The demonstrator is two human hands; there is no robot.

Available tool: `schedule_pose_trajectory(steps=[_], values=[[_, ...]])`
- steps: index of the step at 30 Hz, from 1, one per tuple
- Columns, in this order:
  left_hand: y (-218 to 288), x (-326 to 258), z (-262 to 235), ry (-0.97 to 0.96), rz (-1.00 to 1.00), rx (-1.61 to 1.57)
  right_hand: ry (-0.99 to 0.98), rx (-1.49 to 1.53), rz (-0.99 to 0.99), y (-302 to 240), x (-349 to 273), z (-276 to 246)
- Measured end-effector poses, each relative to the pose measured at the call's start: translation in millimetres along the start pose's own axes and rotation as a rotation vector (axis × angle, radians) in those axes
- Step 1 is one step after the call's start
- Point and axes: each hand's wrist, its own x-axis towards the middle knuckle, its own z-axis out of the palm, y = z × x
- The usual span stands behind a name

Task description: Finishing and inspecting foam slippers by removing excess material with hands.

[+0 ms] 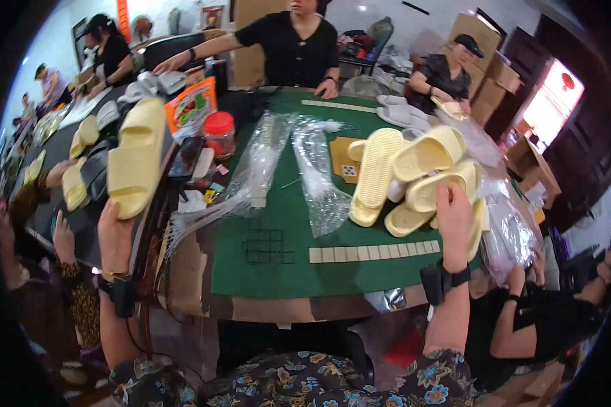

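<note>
My left hand [117, 230] grips a pale yellow slipper [137, 159] by its lower end, holding it upright over the table's left side. My right hand [454, 217] is closed at the edge of a yellow slipper [431, 193] in a heap on the right; its fingertips are partly hidden. Another slipper [377, 173] lies sole up at the heap's left, and one more [429, 154] rests on top. Clear plastic bags [319, 183] lie on the green mat [271, 278] between my hands.
A row of pale tiles [373, 253] lies near the mat's front edge. A red-lidded jar [218, 132] and an orange packet [191, 105] stand at the left. Co-workers sit around, one across the table [288, 51] and one handling plastic bags [509, 224] at the right.
</note>
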Motion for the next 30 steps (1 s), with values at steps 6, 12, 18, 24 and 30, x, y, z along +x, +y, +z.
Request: schedule_pose_trajectory(steps=[6, 12, 18, 24, 30], values=[[-14.1, -73.7, 106.5, -0.139, -0.262, 0.078, -0.634, 0.665, 0.370, -0.5, -77.7, 59.6], [-44.5, -130.3, 121.7, -0.527, -0.558, 0.251, -0.651, 1.420, 0.850, -33.5, -134.0, 101.5], [-44.9, -128.2, 104.3, -0.642, -0.630, 0.381, -0.626, 1.142, 0.802, 19.0, -155.6, 106.6], [-22.3, -80.0, 81.3, -0.666, -0.723, 0.531, -0.725, 0.982, 0.750, 54.3, -113.9, 80.4], [-77.0, -42.1, 130.0, -0.815, -0.284, 0.893, -0.938, 0.713, 0.426, 28.4, -104.8, 124.2]])
